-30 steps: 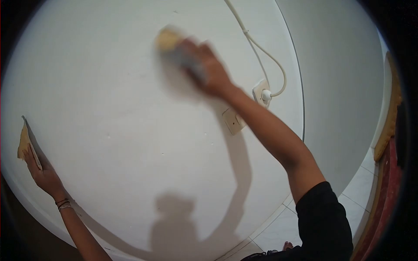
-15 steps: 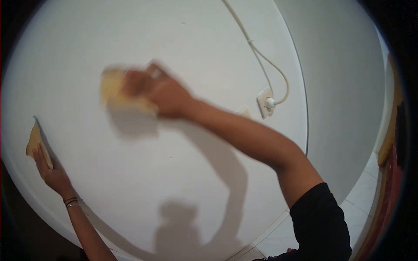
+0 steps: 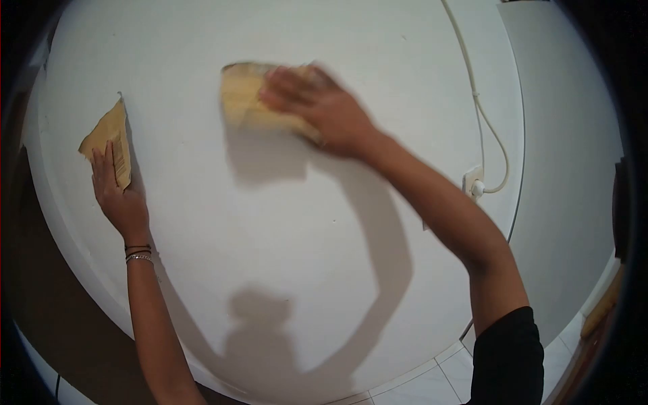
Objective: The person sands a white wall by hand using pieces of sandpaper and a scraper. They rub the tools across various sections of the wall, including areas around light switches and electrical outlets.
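My right hand (image 3: 324,111), blurred by motion, holds a tan sheet of sandpaper (image 3: 241,98) against the white wall (image 3: 270,216). Its fingers lie over the sheet's right part, and the left part sticks out past them. Lower and to the left, my left hand (image 3: 120,196) presses a second, smaller piece of sandpaper (image 3: 111,135) to the same wall. Dark printed lines show on that piece, and its pointed corner rises above the fingertips. Bands and a bracelet circle my left wrist.
A wall socket (image 3: 470,181) with a white plug (image 3: 478,188) sits beyond my right forearm, its cable (image 3: 466,50) running up the wall. At lower right are floor tiles (image 3: 422,383). My shadow (image 3: 260,331) falls on the wall.
Both hands have moved up the wall with their sandpaper, the left one more clearly. The camera view has turned left, so the socket and cable appear farther right.
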A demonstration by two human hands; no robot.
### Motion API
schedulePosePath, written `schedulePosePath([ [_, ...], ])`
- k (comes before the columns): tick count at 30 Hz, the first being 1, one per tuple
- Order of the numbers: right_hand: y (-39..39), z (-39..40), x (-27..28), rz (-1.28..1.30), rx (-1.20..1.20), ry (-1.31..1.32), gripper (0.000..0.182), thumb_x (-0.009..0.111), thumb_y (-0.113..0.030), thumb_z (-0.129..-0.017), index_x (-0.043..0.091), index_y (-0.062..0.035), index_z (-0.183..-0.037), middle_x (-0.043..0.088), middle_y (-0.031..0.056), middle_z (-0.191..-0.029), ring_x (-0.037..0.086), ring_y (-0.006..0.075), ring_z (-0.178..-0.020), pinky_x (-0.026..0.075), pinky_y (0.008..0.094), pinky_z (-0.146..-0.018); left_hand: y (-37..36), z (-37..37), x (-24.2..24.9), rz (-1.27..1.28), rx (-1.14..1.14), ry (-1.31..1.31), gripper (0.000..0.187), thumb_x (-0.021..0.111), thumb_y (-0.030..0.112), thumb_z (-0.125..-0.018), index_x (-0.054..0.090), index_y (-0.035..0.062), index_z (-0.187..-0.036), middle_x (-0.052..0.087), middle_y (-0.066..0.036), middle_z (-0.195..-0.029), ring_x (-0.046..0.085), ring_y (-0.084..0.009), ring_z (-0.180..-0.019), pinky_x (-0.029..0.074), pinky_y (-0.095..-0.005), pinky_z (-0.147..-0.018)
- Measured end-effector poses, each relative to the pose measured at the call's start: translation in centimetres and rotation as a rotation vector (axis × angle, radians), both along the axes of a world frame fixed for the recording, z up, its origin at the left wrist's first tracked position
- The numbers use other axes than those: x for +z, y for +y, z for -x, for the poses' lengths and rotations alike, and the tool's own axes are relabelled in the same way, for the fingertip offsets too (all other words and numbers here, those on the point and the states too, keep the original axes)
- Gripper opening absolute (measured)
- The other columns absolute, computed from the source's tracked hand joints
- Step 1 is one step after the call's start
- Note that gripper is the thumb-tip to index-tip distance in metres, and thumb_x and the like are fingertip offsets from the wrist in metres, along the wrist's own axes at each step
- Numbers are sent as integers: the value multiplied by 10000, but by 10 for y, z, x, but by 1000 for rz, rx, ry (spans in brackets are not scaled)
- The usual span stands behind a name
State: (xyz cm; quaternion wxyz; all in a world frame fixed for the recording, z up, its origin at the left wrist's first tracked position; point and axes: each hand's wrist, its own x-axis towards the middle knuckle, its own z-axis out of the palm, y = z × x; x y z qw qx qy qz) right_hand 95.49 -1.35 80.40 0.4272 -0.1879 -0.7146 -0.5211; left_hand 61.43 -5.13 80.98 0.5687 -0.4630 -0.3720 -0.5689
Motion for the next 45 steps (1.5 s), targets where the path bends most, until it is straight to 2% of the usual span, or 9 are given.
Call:
schedulePosePath([
  [4,11,-67,57,57,82,845,402,462,-309,-880,484,-64,-1198,488,205,-1207,489,331,-1062,370,416,-917,-1,2,0,-9,-13,-8,564,544,-57,-750,461,150,-1267,410,-128,-1331,382,-289,-1233,295,-412,-1032],
  [9,27,-50,74,-148,18,1016,410,446,-300,-885,477,38,-1115,536,230,-1097,498,388,-1011,386,453,-877,-2,2,1,7,1,-66,560,533,-58,-753,465,159,-1264,419,-120,-1326,387,-286,-1230,293,-408,-1035],
  [15,1,100,-12,-95,145,108,418,495,-123,-797,482,-69,-1211,447,120,-1294,389,241,-1228,246,400,-1051,-3,1,1,-7,-52,-8,550,522,-74,-747,478,144,-1250,419,-133,-1322,383,-292,-1232,302,-394,-1032],
  [21,2,-3,93,141,229,861,338,414,-230,-883,489,-12,-1131,537,202,-1127,493,350,-1041,382,438,-894,-2,2,-2,-14,-2,-45,558,541,-77,-742,477,149,-1248,413,-131,-1327,371,-294,-1240,300,-412,-1032],
  [24,35,5,105,-504,-82,860,348,427,-219,-874,484,18,-1121,537,229,-1110,506,363,-1026,351,455,-917,-2,3,-1,10,14,-86,570,564,-61,-740,475,179,-1249,408,-112,-1334,374,-285,-1238,301,-411,-1033],
  [33,5,92,71,-254,104,87,407,466,-97,-776,484,20,-1165,478,168,-1245,424,310,-1182,291,422,-1018,0,9,-3,4,-49,-52,592,544,-77,-737,408,105,-1284,407,-102,-1334,358,-282,-1247,271,-409,-1052],
  [41,7,63,137,-118,47,897,435,349,-211,-906,417,71,-1232,398,230,-1302,336,315,-1250,183,434,-1056,4,17,-9,-16,-105,-103,643,522,-96,-722,328,65,-1314,408,-113,-1323,343,-296,-1250,248,-426,-1056],
  [42,15,81,126,-68,111,695,321,402,-120,-822,508,-9,-1103,510,178,-1178,503,362,-1012,353,440,-941,4,16,-9,-14,-126,-105,634,515,-99,-721,336,58,-1309,411,-123,-1318,348,-303,-1245,250,-432,-1053],
  [45,15,173,69,-225,290,253,416,432,-94,-767,471,61,-1152,501,231,-1183,458,338,-1132,272,410,-1037,4,18,-8,-13,-200,-119,615,503,-99,-724,346,48,-1300,420,-145,-1304,357,-320,-1234,255,-438,-1043],
])
